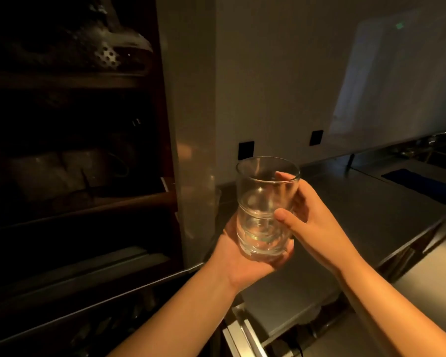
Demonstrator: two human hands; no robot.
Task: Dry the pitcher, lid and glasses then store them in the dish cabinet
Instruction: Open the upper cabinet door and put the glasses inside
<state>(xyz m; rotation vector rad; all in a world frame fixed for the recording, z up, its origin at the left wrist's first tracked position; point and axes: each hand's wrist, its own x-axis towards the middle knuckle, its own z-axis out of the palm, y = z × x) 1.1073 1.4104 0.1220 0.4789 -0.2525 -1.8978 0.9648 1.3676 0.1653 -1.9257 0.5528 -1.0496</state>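
Here the left hand is cupping the base of the stacked glasses from below, palm up, while the right hand is wrapping around their side, thumb in front. The glasses are standing upright in the air, above the steel table, just right of the dark open cabinet, whose shelf edges are lying close alongside.
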